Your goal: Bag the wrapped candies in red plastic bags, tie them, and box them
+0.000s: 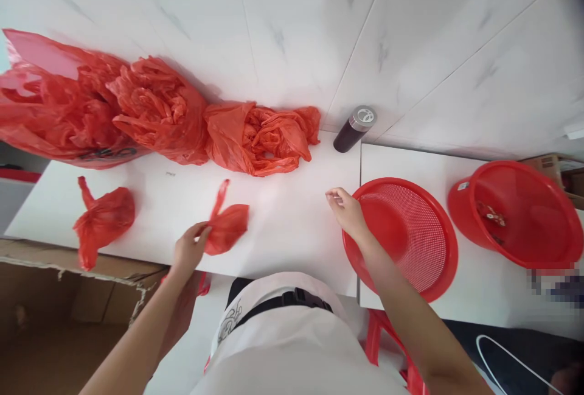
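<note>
My left hand (190, 249) pinches the edge of a small red plastic bag (230, 227), thumb and forefinger closed on it. One handle of this bag points up from the white table. My right hand (345, 209) hovers by the left rim of a red perforated plastic basket (422, 240); its fingers are loosely bent and a little apart, with nothing visible in them. Left of my left hand lies another small red plastic bag (107, 215), its top twisted and its contents hidden.
Large crumpled red plastic bags (166, 112) line the wall. A dark tumbler (353, 130) stands behind the basket. A red bucket (465, 200) on the right holds small items. An opened cardboard box (91, 297) sits below the table at left.
</note>
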Tool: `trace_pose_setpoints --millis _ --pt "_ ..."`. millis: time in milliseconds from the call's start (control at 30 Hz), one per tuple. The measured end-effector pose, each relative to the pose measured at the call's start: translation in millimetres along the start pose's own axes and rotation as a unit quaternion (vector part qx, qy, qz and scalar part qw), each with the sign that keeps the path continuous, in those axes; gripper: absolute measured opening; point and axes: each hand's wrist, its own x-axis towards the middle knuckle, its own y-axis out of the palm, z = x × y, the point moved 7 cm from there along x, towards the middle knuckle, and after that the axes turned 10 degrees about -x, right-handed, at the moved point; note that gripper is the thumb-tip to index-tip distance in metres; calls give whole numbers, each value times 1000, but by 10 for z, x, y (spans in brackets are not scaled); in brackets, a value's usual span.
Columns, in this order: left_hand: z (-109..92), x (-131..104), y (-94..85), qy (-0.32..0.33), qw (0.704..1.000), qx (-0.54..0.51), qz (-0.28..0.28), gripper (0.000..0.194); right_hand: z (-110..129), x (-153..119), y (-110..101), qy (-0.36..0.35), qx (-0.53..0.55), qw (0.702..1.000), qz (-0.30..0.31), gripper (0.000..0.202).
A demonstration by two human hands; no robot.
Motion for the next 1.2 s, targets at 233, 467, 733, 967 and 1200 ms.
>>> trace_pose_setpoints --millis 233,467,733,967,1200 --pt "133 7 -728 -16 986 23 -163 39 282 958 374 -76 -168 983 -20 33" --pt "-464 -212 38 12 994 -96 -55 40 712 1091 138 -149 -94 980 -92 36" --pt "-1518 -369 563 14 940 -337 54 41 962 -34 -597 -82 212 944 -238 18" --pt "-2050 -426 737 -79 791 -576 191 86 1113 -1043 -177 -146 286 936 146 16" --pt "-1895 -477 762 -177 725 -645 162 38 977 -1303 26 -194 101 915 339 20"
